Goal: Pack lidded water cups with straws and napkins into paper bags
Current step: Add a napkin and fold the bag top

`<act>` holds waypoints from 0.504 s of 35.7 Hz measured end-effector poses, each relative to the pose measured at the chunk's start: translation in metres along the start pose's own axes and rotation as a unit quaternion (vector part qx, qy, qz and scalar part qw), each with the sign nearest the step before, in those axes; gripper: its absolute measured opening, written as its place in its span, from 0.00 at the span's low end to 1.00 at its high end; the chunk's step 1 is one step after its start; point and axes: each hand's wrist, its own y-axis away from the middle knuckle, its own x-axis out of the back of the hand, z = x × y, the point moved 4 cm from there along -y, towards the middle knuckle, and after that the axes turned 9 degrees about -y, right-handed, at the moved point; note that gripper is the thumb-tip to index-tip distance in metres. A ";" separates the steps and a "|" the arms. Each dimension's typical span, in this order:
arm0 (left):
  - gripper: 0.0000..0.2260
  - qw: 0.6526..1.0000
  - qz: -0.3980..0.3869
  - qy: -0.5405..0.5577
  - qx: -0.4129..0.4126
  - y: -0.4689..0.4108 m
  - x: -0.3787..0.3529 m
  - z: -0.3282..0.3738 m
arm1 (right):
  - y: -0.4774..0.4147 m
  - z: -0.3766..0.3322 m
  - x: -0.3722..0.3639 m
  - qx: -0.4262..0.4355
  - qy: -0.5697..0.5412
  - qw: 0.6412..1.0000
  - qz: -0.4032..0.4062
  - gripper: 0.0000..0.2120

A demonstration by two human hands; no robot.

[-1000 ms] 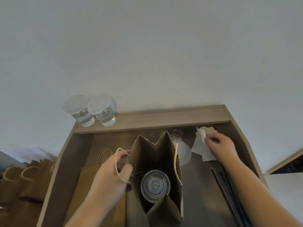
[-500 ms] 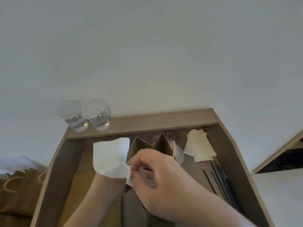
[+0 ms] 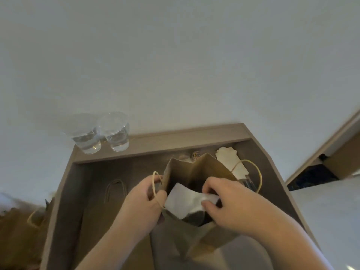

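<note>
An open brown paper bag (image 3: 196,170) stands in the middle of the wooden tray-like desk recess (image 3: 64,193). My left hand (image 3: 144,199) grips the bag's left rim and its cord handle. My right hand (image 3: 228,199) pinches a white napkin (image 3: 183,201) that lies across the bag's mouth, partly inside. The cup inside the bag is hidden under the napkin. Two lidded clear cups of water (image 3: 101,133) stand on the back left ledge. A stack of napkins (image 3: 231,158) lies at the back right, with dark straws (image 3: 247,182) just in front of it.
Flat paper bags lie in the recess to the left of the open bag (image 3: 115,190), and more bags sit outside the desk at the lower left (image 3: 21,230). A white wall rises behind. A dark opening shows at the far right (image 3: 311,176).
My right hand took a napkin from the back-right stack, carried it left over the bag, and now lowers it into the bag's mouth. My left hand kept holding the bag's rim.
</note>
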 end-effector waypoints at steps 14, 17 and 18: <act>0.27 0.999 -0.032 0.014 -0.029 -0.076 -0.016 -0.061 | 0.070 0.012 -0.091 -0.066 -0.252 0.956 -0.136 0.14; 0.28 0.994 -0.104 -0.018 -0.003 -0.102 -0.034 -0.081 | 0.061 0.049 -0.150 -0.176 -0.178 0.965 -0.083 0.18; 0.25 0.992 -0.124 -0.026 0.003 -0.104 -0.039 -0.085 | 0.060 0.054 -0.162 -0.193 -0.169 0.964 -0.068 0.24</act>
